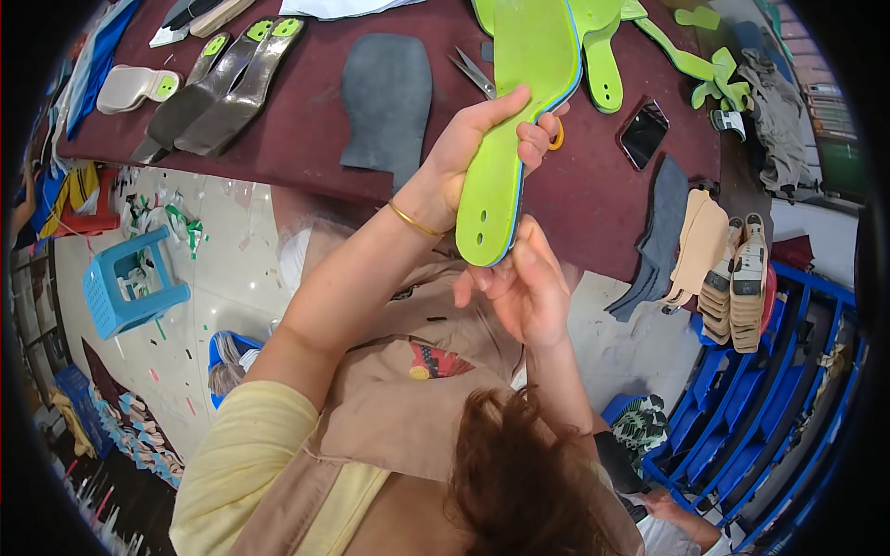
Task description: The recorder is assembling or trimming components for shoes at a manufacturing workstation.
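While hands work above it: maroon bench [306, 139], pale floor [232, 278] strewn with scraps.
Left hand [482, 139]: clasps green insole [505, 139] mid-length, over the bench edge.
Right hand [524, 283]: fingers pinching the insole's lower end.
Stool [130, 283]: blue, on floor.
Rack [788, 371]: blue, right.

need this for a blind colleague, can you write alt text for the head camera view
Two bare hands hold a lime-green insole with a blue edge above a dark red worktable: the left hand grips its middle, the right hand pinches its heel end. On the table lie scissors, a grey sole-shaped sheet, two dark insoles and more green cutouts.
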A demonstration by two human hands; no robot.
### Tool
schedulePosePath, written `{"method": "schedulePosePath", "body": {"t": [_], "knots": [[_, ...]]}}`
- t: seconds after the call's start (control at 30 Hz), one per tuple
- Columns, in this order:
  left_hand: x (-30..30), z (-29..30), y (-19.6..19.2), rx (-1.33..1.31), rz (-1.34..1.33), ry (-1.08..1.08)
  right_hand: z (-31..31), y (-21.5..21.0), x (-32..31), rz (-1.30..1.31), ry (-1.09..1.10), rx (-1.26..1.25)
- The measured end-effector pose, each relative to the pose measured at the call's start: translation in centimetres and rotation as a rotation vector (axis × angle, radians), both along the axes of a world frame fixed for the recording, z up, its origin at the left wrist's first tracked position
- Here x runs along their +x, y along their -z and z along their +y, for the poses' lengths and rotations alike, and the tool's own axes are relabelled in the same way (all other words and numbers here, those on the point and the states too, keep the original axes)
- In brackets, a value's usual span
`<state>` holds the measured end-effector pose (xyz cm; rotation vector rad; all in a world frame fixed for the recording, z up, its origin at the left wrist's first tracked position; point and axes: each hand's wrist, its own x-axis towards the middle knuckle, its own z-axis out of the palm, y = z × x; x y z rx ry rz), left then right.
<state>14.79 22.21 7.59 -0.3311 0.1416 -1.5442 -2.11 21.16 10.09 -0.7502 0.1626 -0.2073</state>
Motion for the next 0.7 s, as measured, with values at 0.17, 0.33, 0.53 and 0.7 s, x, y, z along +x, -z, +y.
{"method": "schedulePosePath", "body": {"t": [0.17, 0.33, 0.53, 0.7], "knots": [[0.3, 0.1, -0.2, -0.016, -0.112, -0.003, 1.0, -1.2, 0.3, 0.08, 0.048, -0.153], [0.2, -0.1, 0.0, 0.014, -0.064, -0.017, 0.2, -1.3, 0.3, 0.108, 0.013, -0.109], [0.4, 0.2, 0.4, -0.03, -0.008, 0.033, -0.2, -0.9, -0.3, 0.166, 0.003, -0.36], [0.5, 0.5, 0.1, 0.072, -0.135, -0.021, -1.7, -2.3, -0.5, 0.31, 0.046, -0.966]]}}
